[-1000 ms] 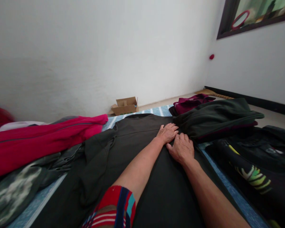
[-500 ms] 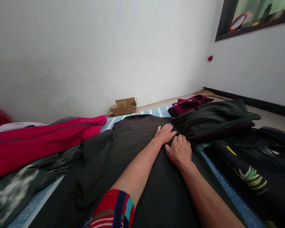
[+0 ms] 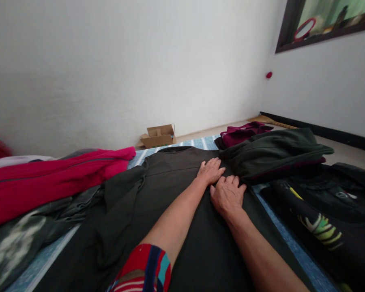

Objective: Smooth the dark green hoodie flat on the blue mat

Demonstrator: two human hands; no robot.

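A dark green-grey long-sleeved shirt (image 3: 170,178) lies spread out, its collar at the far end. On its upper right part rests my left hand (image 3: 211,171), palm down with the fingers stretched out. Just nearer and to the right, my right hand (image 3: 228,194) presses on the same cloth, fingers spread and slightly bent. Neither hand holds anything. The shirt's left sleeve (image 3: 121,215) lies folded over its body. To the right of my hands, the other sleeve (image 3: 270,152) rests across a maroon garment.
A blue patterned sheet (image 3: 197,142) lies underneath. Left are a pink-red garment (image 3: 79,170) and a camouflage one (image 3: 21,239). Right is a black garment with a yellow-green print (image 3: 316,219). A maroon garment (image 3: 240,134) and a cardboard box (image 3: 158,140) are farther off, before the white wall.
My right hand has shifted slightly down on the shirt, and its fingers are a little more spread. My left hand stays in nearly the same spot.
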